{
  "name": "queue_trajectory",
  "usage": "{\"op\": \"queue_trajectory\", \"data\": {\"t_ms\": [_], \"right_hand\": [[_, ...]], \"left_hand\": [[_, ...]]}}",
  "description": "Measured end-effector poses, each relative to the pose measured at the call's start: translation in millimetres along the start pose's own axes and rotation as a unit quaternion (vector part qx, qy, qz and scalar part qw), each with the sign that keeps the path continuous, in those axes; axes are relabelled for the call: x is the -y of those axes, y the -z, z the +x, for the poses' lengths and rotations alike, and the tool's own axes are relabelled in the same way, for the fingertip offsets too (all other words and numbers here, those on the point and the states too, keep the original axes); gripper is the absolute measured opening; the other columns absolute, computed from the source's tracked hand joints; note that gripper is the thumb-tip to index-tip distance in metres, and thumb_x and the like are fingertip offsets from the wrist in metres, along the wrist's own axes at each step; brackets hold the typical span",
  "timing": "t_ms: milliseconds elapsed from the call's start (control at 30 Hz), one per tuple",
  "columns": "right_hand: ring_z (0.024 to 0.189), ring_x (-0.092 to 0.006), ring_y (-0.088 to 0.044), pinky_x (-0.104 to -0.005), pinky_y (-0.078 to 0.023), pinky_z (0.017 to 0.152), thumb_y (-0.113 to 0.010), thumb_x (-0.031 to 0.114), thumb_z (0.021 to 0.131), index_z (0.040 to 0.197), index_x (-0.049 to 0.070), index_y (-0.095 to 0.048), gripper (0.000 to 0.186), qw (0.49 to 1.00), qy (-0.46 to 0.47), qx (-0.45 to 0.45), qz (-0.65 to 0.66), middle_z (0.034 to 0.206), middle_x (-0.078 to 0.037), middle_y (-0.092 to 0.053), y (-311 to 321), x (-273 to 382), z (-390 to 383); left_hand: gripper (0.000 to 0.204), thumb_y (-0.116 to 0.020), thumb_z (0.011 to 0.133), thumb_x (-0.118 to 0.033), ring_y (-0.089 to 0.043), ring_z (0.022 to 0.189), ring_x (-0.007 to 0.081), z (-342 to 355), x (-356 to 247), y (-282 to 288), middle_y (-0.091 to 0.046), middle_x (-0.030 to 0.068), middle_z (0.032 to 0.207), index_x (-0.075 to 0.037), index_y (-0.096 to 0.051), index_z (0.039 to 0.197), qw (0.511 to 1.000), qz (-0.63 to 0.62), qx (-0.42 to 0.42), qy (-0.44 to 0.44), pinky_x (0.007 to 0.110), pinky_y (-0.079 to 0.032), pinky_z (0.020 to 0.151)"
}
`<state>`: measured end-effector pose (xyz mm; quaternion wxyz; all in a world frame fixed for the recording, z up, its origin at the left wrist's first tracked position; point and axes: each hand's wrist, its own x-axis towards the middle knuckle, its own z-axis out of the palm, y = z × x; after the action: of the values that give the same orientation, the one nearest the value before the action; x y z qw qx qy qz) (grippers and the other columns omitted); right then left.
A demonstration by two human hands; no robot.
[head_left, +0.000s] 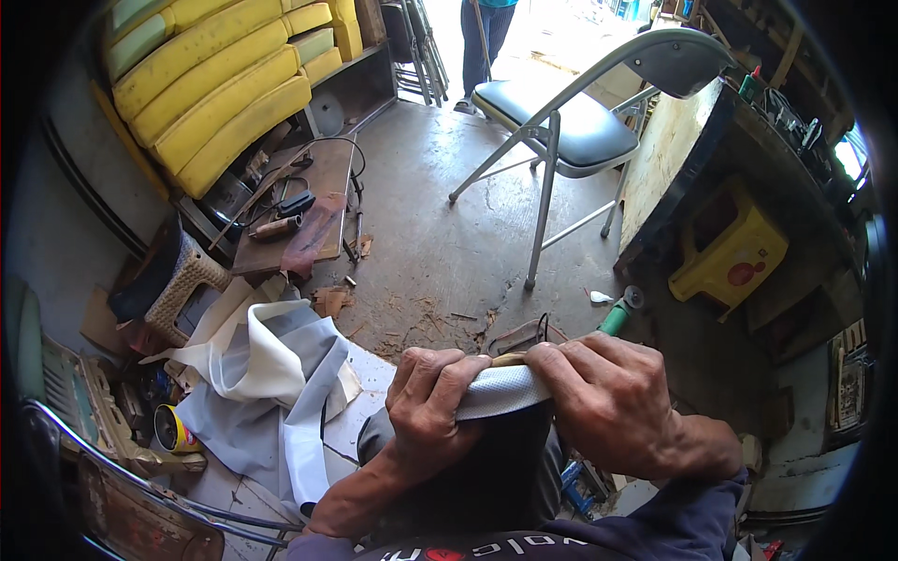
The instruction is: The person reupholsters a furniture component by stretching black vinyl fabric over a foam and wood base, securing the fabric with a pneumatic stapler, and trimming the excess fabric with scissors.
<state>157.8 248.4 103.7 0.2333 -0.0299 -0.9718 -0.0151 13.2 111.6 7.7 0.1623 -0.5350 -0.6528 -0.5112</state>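
Close in front of me, at the lower middle, I hold a padded piece [505, 392] with light grey textured covering. Along its top shows a thin tan edge, and a dark area lies below it over my lap. My left hand [432, 397] has its fingers curled over the left end, thumb side pressed to the rim. At the right end my right hand [608, 397] is closed on the same rim, knuckles up. Both palms and the piece's far side are hidden.
Grey and white covering sheets [267, 374] lie heaped at left, beside a yellow tin [171, 428]. A low table [323, 234] bears tools. A folding chair [580, 131] stands ahead; a yellow stool [734, 248] lies at right. Yellow cushions [210, 84] are stacked behind. Someone's legs [486, 42] show at the doorway.
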Motion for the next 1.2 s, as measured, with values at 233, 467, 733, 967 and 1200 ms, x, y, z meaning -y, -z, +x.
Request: {"op": "queue_trajectory", "data": {"t_ms": [233,467,733,967,1200], "right_hand": [[0.066,-0.0260,-0.069,-0.0397,-0.054,0.055,-0.066,0.008,0.083,0.084,0.005,-0.056,0.011,0.995,-0.036,0.086,0.020,0.070,-0.009,-0.064,7.7,-5.0,15.7],[0.071,-0.0358,-0.073,-0.0481,-0.056,0.062,-0.065,0.012,0.086,0.085,0.003,-0.058,0.012,0.979,-0.094,0.175,0.045,0.071,-0.018,-0.069,13.6,-13.8,31.8],[0.087,-0.0423,-0.073,-0.0532,-0.056,0.082,-0.064,0.022,0.094,0.089,0.003,-0.073,0.021,0.951,-0.149,0.252,0.099,0.081,-0.022,-0.072,6.6,-30.7,47.8],[0.091,-0.0419,-0.073,-0.0509,-0.056,0.087,-0.071,0.027,0.093,0.098,0.005,-0.078,0.024,0.920,-0.175,0.301,0.181,0.087,-0.024,-0.073,7.6,-41.9,53.1],[0.095,-0.0400,-0.074,-0.0485,-0.056,0.089,-0.073,0.028,0.091,0.107,0.004,-0.079,0.029,0.903,-0.172,0.326,0.220,0.092,-0.025,-0.074,-0.8,-55.9,57.0]], "left_hand": [[0.025,-0.075,0.067,-0.006,-0.059,0.077,0.0315,1.1,7.2,-13.3,-0.057,0.0107,0.082,-0.004,-0.067,0.091,0.999,0.033,-0.005,0.025,0.044,-0.049,0.066],[0.012,-0.071,0.080,-0.005,-0.056,0.066,0.0382,12.0,4.6,-14.9,-0.054,0.0171,0.074,0.000,-0.061,0.083,0.997,-0.002,-0.001,0.079,0.045,-0.044,0.058],[0.015,-0.069,0.096,-0.011,-0.068,0.077,0.0281,26.1,4.7,-0.8,-0.068,0.0165,0.086,0.004,-0.067,0.093,0.918,-0.199,0.135,0.316,0.040,-0.052,0.073],[0.041,-0.072,0.093,-0.006,-0.065,0.096,0.0144,29.5,29.0,12.2,-0.065,0.0109,0.116,-0.009,-0.055,0.131,0.696,-0.526,0.162,0.461,0.028,-0.055,0.080],[0.036,-0.078,0.091,-0.012,-0.060,0.116,0.0286,-12.3,1.7,23.7,-0.061,0.0119,0.121,-0.020,-0.066,0.124,0.928,0.272,-0.139,-0.213,0.043,-0.047,0.101]]}}
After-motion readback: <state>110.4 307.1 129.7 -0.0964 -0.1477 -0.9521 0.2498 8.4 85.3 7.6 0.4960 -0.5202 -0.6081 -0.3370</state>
